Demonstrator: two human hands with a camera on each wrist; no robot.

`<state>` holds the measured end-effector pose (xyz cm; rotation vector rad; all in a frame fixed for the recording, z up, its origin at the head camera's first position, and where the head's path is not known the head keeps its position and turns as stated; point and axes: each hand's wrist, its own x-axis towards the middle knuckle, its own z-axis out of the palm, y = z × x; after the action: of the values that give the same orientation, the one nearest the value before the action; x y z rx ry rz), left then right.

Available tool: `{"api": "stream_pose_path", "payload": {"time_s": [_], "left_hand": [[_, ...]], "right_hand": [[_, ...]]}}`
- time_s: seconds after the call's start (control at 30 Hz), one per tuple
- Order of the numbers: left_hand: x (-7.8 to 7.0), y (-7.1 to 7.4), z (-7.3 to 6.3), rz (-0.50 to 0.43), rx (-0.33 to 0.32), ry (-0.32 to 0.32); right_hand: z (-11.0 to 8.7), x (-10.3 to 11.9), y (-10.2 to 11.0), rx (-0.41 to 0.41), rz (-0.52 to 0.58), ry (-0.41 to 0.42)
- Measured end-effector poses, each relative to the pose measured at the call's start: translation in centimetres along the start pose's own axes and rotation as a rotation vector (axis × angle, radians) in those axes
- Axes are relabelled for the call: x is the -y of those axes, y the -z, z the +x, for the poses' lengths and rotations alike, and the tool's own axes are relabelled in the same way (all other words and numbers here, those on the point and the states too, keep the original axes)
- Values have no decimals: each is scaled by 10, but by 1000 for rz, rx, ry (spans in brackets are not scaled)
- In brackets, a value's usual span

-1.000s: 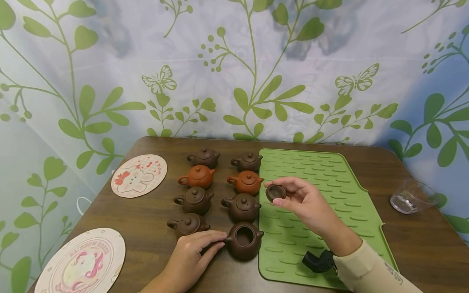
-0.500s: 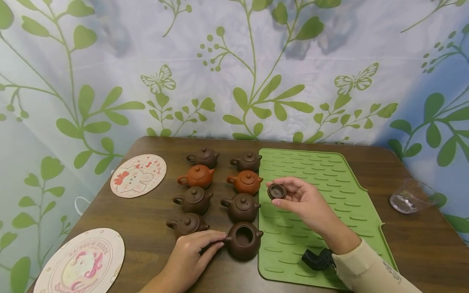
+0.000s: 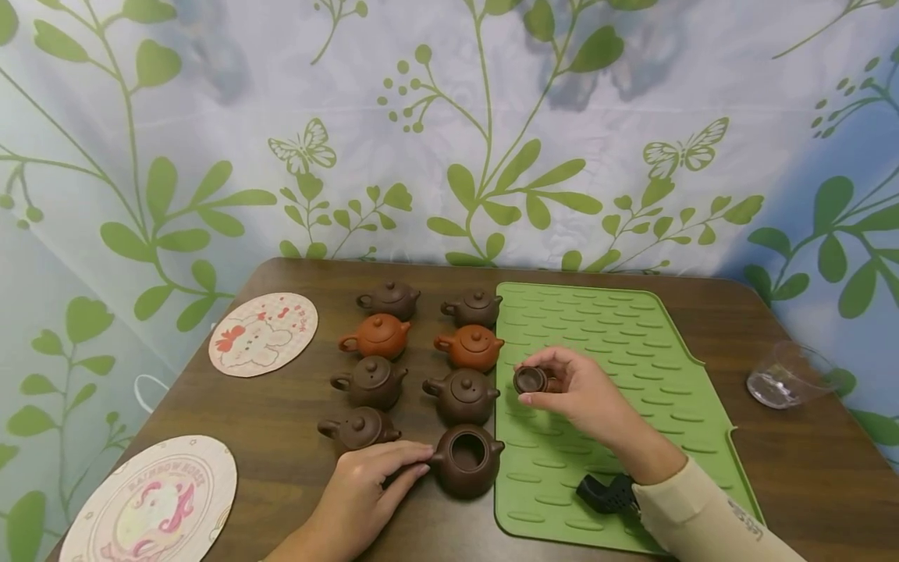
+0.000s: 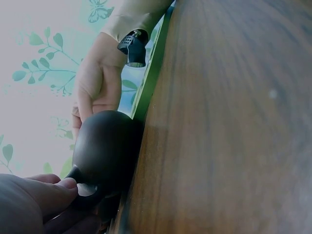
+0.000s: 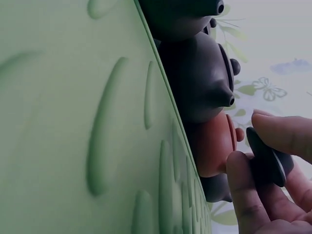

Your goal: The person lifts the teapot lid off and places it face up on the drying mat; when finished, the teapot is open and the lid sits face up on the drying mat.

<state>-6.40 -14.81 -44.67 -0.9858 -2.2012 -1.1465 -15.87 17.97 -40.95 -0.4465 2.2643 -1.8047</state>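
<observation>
A dark brown teapot [image 3: 469, 478] without its lid stands at the near end of the right column of teapots, its round opening facing up. My left hand [image 3: 368, 488] pinches its handle between thumb and fingers; the left wrist view shows the same grip on the handle [image 4: 90, 197]. Over the green mat, my right hand [image 3: 579, 394] holds a small dark teapot lid [image 3: 530, 380] with its hollow underside turned toward the head camera. In the right wrist view, thumb and fingertips pinch the lid [image 5: 265, 158] by its edge.
Several lidded teapots stand in two columns, including two orange ones [image 3: 382, 337] [image 3: 472, 348]. The green mat [image 3: 674, 468] lies to their right, a clear plastic cup [image 3: 776, 386] beyond it. Two round patterned mats [image 3: 263, 334] [image 3: 151, 499] lie on the left.
My right hand has shifted slightly, and the lid in it has tipped a little, its hollow side still showing. The left hand keeps its hold on the teapot handle.
</observation>
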Motion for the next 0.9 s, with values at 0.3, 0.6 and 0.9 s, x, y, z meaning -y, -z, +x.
{"api": "stream_pose_path", "payload": {"time_s": [0.3, 0.6, 0.9], "left_hand": [[0, 0, 1, -3, -4, -22], [-2, 2, 1, -5, 12, 20], [-1, 1, 1, 0, -1, -6]], "right_hand": [[-1, -2, -1, 17, -74, -13], [-1, -9, -3, 57, -123, -17], [0, -10, -4, 77, -212, -20]]}}
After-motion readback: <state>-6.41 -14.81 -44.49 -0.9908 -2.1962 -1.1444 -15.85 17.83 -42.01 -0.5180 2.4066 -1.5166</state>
